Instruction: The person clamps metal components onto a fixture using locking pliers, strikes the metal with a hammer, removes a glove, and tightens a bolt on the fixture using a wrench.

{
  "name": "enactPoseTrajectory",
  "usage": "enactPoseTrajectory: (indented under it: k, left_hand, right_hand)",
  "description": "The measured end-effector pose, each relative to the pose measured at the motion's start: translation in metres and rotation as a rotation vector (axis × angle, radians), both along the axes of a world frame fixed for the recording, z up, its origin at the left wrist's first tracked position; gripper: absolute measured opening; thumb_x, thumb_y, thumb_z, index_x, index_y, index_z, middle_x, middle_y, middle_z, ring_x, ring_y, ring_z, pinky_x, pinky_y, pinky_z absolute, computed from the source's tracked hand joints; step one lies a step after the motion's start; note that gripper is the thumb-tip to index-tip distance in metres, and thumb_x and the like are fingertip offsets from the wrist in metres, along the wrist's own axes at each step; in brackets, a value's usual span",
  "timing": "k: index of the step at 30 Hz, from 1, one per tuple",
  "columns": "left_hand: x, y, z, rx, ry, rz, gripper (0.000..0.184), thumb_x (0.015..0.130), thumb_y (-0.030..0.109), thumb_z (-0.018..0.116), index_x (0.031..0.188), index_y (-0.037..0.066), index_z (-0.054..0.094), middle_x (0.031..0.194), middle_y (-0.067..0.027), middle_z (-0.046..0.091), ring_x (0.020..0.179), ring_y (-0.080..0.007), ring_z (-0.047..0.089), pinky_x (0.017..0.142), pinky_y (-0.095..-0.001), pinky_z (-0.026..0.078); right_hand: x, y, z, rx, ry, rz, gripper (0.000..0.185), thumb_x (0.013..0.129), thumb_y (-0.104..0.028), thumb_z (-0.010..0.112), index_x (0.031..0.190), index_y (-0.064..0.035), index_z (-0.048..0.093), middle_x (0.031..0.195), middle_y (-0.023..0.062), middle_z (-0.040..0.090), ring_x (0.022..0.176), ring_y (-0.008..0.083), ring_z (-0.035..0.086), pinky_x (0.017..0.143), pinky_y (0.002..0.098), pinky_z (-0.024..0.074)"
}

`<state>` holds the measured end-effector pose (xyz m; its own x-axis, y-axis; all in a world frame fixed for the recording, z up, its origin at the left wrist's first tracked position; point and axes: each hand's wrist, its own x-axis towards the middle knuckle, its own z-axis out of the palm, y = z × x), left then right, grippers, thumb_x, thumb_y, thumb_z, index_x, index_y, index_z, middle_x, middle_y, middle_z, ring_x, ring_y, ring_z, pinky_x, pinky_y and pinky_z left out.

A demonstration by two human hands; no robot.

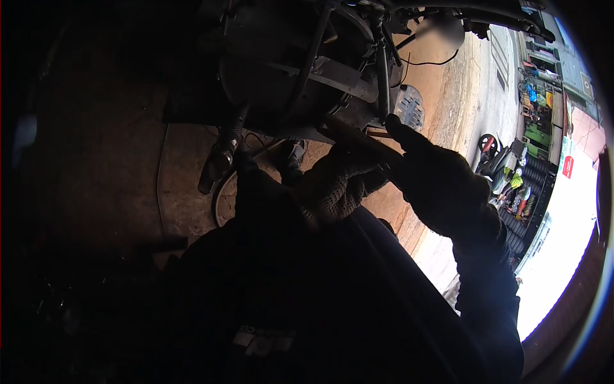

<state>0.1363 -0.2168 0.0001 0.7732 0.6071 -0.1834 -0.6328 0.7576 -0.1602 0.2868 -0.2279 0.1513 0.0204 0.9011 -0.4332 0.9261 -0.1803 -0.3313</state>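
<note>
Your left hand, covered in a dark, dotted knit texture like a work glove, sits near the middle of your view, its fingers partly curled; you cannot tell from here whether they grip anything. Your right hand, a dark silhouette at the end of a dark sleeve, overlaps it from the side. One of its fingers stands up apart from another that stretches over the left hand, leaving a gap between them, but shadow hides whether anything is held

Just beyond your fingertips stands the dark metal vehicle frame, the work nearest to your hands, over the far edge of the brown floor. A flat grey metal bar crosses it, and an upright dark metal tube comes down close to your raised right finger; contact there is not clear. Behind the bar shows the curve of a large, dark round part

Beside the frame, toward the floor's street-side edge, lies a grey slotted plate. A pale curved hose and a thin grey cable run over the floor on your left. Past the street-side edge is the sunlit pale road, with a dark motorcycle and a stack of black tyres across it
</note>
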Motion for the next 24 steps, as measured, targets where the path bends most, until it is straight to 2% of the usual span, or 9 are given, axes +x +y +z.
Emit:
enactPoseTrajectory:
  k: [4, 6, 8, 13, 16, 19, 21, 22, 24]
  left_hand:
    - [0.008, 0.005, -0.003, 0.076, -0.133, 0.043, 0.037, 0.096, 0.017, 0.069, 0.124, -0.005, 0.059, 0.118, -0.0175, 0.066, 0.117, -0.0265, 0.066, 0.100, -0.0401, 0.057]
    - [0.011, 0.013, 0.005, -0.026, 0.384, -0.384, 0.032, 0.095, 0.015, 0.066, 0.117, -0.006, 0.058, 0.113, -0.0180, 0.066, 0.112, -0.0267, 0.067, 0.097, -0.0388, 0.058]
    - [0.011, 0.014, 0.004, 0.003, 0.429, -0.446, 0.029, 0.095, 0.014, 0.064, 0.115, -0.007, 0.058, 0.112, -0.0179, 0.066, 0.110, -0.0264, 0.068, 0.096, -0.0372, 0.058]
    - [0.002, 0.001, -0.003, 0.228, 0.548, -0.640, 0.031, 0.095, 0.018, 0.066, 0.113, -0.007, 0.058, 0.108, -0.0172, 0.065, 0.107, -0.0255, 0.068, 0.095, -0.0327, 0.056]
    - [0.002, -0.006, 0.004, 0.104, -0.093, -0.013, 0.039, 0.097, 0.027, 0.069, 0.116, -0.006, 0.059, 0.106, -0.0147, 0.066, 0.109, -0.0224, 0.066, 0.100, -0.0360, 0.053]
    - [0.010, 0.004, 0.009, -0.168, 0.266, -0.180, 0.044, 0.099, 0.033, 0.069, 0.122, -0.003, 0.059, 0.109, -0.0133, 0.067, 0.115, -0.0201, 0.064, 0.108, -0.0440, 0.048]
    - [0.016, 0.028, 0.037, -0.398, 0.491, -0.216, 0.061, 0.093, 0.020, 0.076, 0.146, 0.007, 0.049, 0.139, -0.0205, 0.055, 0.126, -0.0279, 0.060, 0.106, -0.0408, 0.051]
    - [0.019, 0.024, 0.030, -0.392, 0.487, -0.223, 0.061, 0.093, 0.020, 0.076, 0.146, 0.007, 0.049, 0.139, -0.0205, 0.055, 0.126, -0.0279, 0.060, 0.106, -0.0408, 0.051]
    - [0.027, 0.008, 0.003, -0.232, 0.503, 0.014, 0.040, 0.099, 0.029, 0.070, 0.125, 0.001, 0.059, 0.108, -0.0134, 0.070, 0.114, -0.0203, 0.066, 0.115, -0.0428, 0.044]
  right_hand:
    - [-0.008, 0.007, 0.004, -0.061, -0.008, -0.154, 0.048, 0.096, -0.013, 0.071, 0.142, -0.0050, 0.059, 0.082, 0.0111, 0.072, 0.063, 0.0176, 0.069, 0.057, 0.0322, 0.0560]
    - [-0.007, 0.007, 0.005, -0.077, -0.037, -0.167, 0.051, 0.095, -0.012, 0.072, 0.143, -0.0054, 0.058, 0.080, 0.0116, 0.071, 0.063, 0.0183, 0.069, 0.057, 0.0326, 0.0559]
    - [-0.006, 0.006, 0.007, 0.044, -0.074, 0.015, 0.046, 0.095, -0.012, 0.071, 0.139, -0.0052, 0.061, 0.086, 0.0129, 0.072, 0.069, 0.0203, 0.071, 0.061, 0.0324, 0.0572]
    - [0.015, 0.009, 0.002, 0.035, 0.063, -0.123, 0.031, 0.095, -0.007, 0.069, 0.126, -0.0031, 0.066, 0.105, 0.0142, 0.073, 0.090, 0.0227, 0.074, 0.079, 0.0306, 0.0596]
    - [0.009, -0.002, 0.013, 0.055, 0.235, -0.340, 0.034, 0.092, -0.005, 0.072, 0.126, -0.0029, 0.068, 0.106, 0.0126, 0.074, 0.094, 0.0222, 0.074, 0.080, 0.0311, 0.0597]
    - [-0.005, -0.010, 0.029, 0.051, 0.147, -0.208, 0.037, 0.088, -0.004, 0.075, 0.125, -0.0040, 0.070, 0.102, 0.0123, 0.076, 0.089, 0.0217, 0.075, 0.078, 0.0324, 0.0600]
    - [-0.009, -0.014, 0.034, 0.073, 0.020, -0.069, 0.037, 0.087, -0.004, 0.076, 0.124, -0.0037, 0.071, 0.100, 0.0122, 0.077, 0.085, 0.0224, 0.076, 0.075, 0.0326, 0.0602]
    - [-0.009, -0.020, 0.030, 0.176, -0.039, -0.022, 0.037, 0.086, -0.005, 0.077, 0.123, -0.0038, 0.071, 0.099, 0.0116, 0.077, 0.084, 0.0226, 0.076, 0.074, 0.0326, 0.0600]
    - [-0.007, -0.031, 0.019, 0.354, -0.142, 0.048, 0.040, 0.083, -0.008, 0.079, 0.122, -0.0035, 0.071, 0.096, 0.0102, 0.077, 0.079, 0.0230, 0.076, 0.071, 0.0327, 0.0596]
